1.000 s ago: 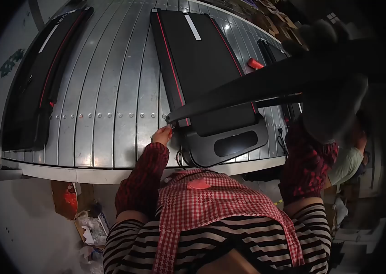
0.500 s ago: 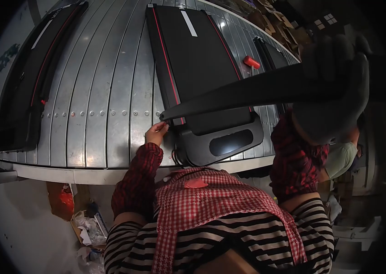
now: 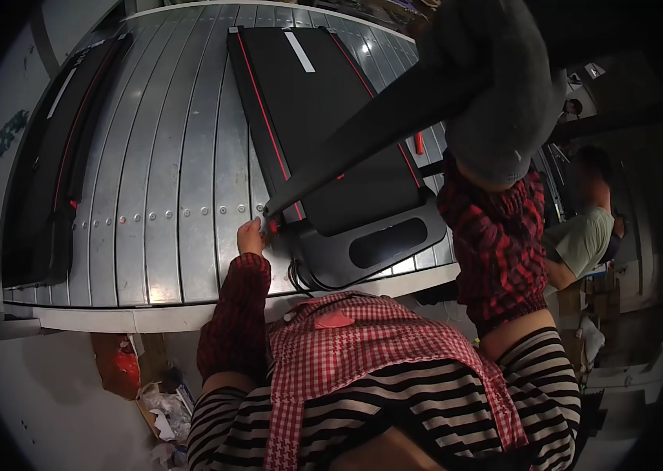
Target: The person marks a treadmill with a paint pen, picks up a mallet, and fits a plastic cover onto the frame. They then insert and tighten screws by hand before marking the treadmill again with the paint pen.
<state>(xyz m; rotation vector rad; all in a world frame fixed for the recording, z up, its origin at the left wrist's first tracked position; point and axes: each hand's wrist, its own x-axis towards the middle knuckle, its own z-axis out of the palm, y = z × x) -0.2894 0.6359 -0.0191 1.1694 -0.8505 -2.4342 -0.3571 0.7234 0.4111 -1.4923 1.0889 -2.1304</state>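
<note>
A black treadmill (image 3: 312, 102) with red side stripes lies flat on the slatted metal conveyor (image 3: 155, 169), its console end with the dark oval panel (image 3: 388, 242) nearest me. My right hand (image 3: 508, 94), in a grey glove, is wrapped around a long black handrail post (image 3: 371, 125), which slants across the treadmill with its upper end raised. The post's lower end meets the treadmill's near left corner. My bare left hand (image 3: 251, 237) is at that corner with fingers pinched together, beside a small red part (image 3: 273, 227). What the fingertips hold is hidden.
Another black treadmill (image 3: 61, 173) lies at the left of the conveyor. A red-headed mallet (image 3: 418, 143) is partly hidden behind my right arm. Another person (image 3: 586, 228) sits at the right. Below the conveyor's white edge (image 3: 151, 318) stands a cardboard box (image 3: 118, 369).
My right hand has swung the post's raised end up and away, so it slants more steeply. My left hand stays by the lower end. The red part there now shows.
</note>
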